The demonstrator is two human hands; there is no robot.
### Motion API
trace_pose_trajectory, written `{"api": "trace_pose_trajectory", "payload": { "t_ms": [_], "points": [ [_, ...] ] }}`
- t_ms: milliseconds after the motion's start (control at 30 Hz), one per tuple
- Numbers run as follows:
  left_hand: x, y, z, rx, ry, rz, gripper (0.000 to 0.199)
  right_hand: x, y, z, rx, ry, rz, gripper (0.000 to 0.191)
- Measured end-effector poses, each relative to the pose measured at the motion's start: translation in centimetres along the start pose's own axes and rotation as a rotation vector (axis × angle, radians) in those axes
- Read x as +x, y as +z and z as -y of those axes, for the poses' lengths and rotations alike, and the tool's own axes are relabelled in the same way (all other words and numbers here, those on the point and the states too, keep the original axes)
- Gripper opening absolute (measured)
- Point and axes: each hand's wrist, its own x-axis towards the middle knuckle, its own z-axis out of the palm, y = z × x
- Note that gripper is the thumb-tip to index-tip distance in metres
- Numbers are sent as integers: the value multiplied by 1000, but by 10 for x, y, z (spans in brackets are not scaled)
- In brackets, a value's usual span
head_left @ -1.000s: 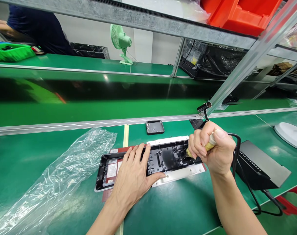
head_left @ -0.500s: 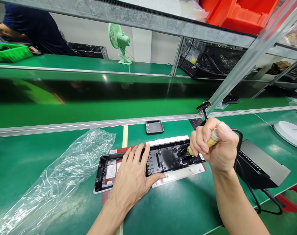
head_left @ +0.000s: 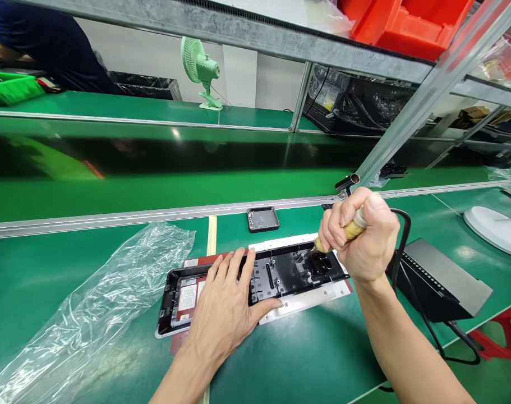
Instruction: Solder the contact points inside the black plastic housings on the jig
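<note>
On the green tabletop (head_left: 305, 359), the right hand (head_left: 360, 238), fingers clenched on a yellow-handled tool (head_left: 341, 234), has lifted slightly off the black housing (head_left: 280, 275); the left hand (head_left: 228, 306) still presses flat, fingers spread.

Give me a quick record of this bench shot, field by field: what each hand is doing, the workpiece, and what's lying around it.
left hand: left hand lies flat, palm down, on the black housing
right hand: right hand fisted around a yellow-handled tool, tip down in the housing's right end
workpiece: long, black, open side up, resting on a white plate
surface: green bench
left of workpiece: crumpled clear plastic bag
behind workpiece: small dark tray
right of workpiece: black box with cable
background: green fan, a person in dark clothing
</note>
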Motion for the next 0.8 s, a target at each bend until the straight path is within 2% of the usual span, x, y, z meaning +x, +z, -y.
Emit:
{"api": "trace_pose_trajectory", "payload": {
  "t_ms": [567,800],
  "points": [
    [1,0,1,34,30,-33,100,-6,2,4,-12,79,-2,40],
    [0,0,3,53,45,-27,97,-6,1,2,-9,20,-16,38]
  ]
}}
